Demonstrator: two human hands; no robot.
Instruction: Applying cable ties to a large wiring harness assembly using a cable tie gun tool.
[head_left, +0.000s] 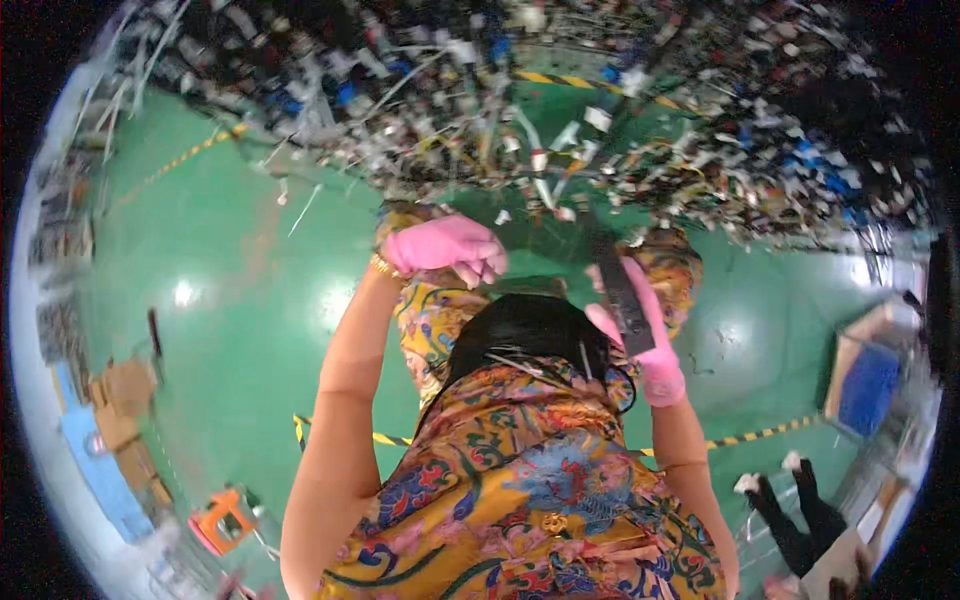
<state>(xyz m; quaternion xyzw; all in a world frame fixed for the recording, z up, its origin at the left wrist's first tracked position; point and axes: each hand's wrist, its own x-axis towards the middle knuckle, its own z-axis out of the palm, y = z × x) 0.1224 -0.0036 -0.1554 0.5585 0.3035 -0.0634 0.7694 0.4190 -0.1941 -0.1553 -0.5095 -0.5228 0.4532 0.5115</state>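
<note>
Right fingers (605,323) clasp a dark bar (622,300); left fingers (490,262) curl, grip unclear; cluttered heap (400,110) ahead

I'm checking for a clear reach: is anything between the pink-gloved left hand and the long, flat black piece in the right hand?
Nothing visible stands between the pink-gloved left hand and the long, flat black piece held in the pink-gloved right hand; shadowed green floor shows in the gap. Blur could hide something small.

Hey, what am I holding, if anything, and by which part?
Your right hand holds a dark bar by its near half. I can't tell whether your curled left hand holds anything.
</note>
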